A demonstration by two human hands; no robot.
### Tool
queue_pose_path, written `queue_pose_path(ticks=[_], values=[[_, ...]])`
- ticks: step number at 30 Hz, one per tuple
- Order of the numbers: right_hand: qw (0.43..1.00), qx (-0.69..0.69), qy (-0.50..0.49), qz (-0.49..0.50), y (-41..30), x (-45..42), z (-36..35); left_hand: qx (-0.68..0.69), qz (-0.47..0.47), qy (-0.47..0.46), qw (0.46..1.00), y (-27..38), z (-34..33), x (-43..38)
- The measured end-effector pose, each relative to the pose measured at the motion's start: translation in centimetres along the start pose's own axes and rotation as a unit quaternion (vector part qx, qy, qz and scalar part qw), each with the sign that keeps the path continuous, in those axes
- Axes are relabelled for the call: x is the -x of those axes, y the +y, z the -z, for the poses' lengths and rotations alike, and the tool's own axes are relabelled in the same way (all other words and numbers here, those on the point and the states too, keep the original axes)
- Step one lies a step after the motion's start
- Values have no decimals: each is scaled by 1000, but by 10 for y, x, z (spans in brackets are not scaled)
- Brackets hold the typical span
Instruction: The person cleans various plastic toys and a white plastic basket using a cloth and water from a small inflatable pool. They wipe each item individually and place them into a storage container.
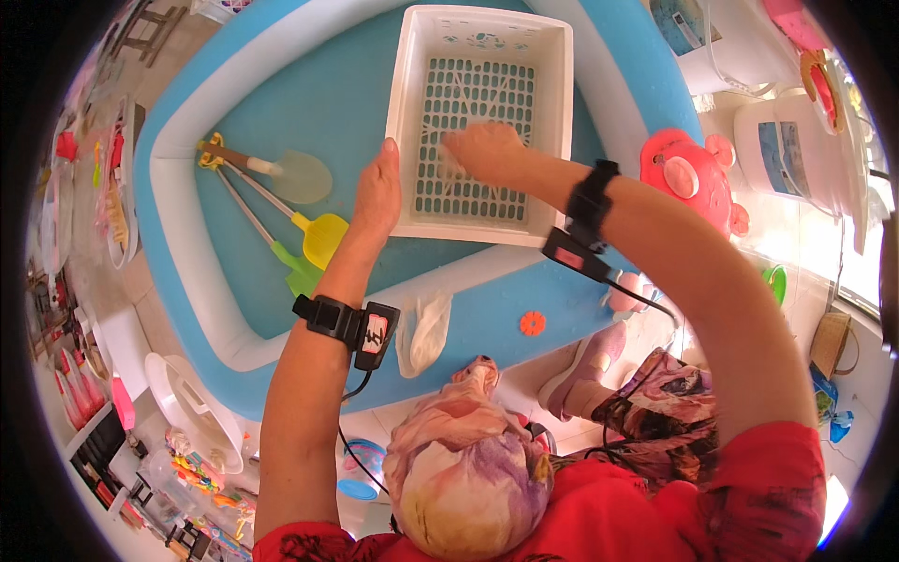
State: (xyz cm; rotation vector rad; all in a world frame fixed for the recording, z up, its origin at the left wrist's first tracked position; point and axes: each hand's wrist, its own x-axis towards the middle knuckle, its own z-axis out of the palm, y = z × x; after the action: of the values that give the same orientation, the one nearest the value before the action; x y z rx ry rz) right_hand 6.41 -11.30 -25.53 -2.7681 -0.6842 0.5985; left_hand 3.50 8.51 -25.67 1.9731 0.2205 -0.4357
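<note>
A white plastic basket [463, 230] with a slotted bottom is held tilted over an inflatable pool [225, 337]. My left hand [378, 193] grips the basket's left side, its thumb up along the rim. Inside the basket is my right hand [491, 151], its fingers curled low over the slotted bottom and blurred by motion. Whether it holds something small is unclear, as the fingertips are smeared. Both wrists wear black straps with small cabled boxes.
On the pool floor lie a yellow toy shovel [325, 239], a green toy shovel [300, 274] and a pale-bladed one [302, 177]. A translucent plastic bag [425, 334] and an orange flower-shaped piece [532, 323] rest on the near wall. A red-pink toy [681, 172] stands at right.
</note>
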Motion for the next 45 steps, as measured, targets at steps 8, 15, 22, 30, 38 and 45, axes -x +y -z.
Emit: queue_pose_path(ticks=[8, 15, 22, 30, 38, 45], values=[[986, 53, -135, 81, 8, -2, -8, 0, -38, 35, 999, 3, -7, 2], [939, 328, 30, 98, 121, -8, 79, -74, -47, 33, 996, 17, -11, 3], [967, 61, -172, 180, 56, 52, -25, -152, -51, 82, 984, 12, -13, 2], [1000, -3, 5, -13, 72, -4, -14, -171, -60, 79, 980, 15, -13, 1], [995, 40, -82, -40, 52, -22, -35, -173, -92, 95, 976, 17, -15, 6], [947, 260, 169, 81, 53, -66, 45, -182, -73, 80, 977, 20, -11, 8]])
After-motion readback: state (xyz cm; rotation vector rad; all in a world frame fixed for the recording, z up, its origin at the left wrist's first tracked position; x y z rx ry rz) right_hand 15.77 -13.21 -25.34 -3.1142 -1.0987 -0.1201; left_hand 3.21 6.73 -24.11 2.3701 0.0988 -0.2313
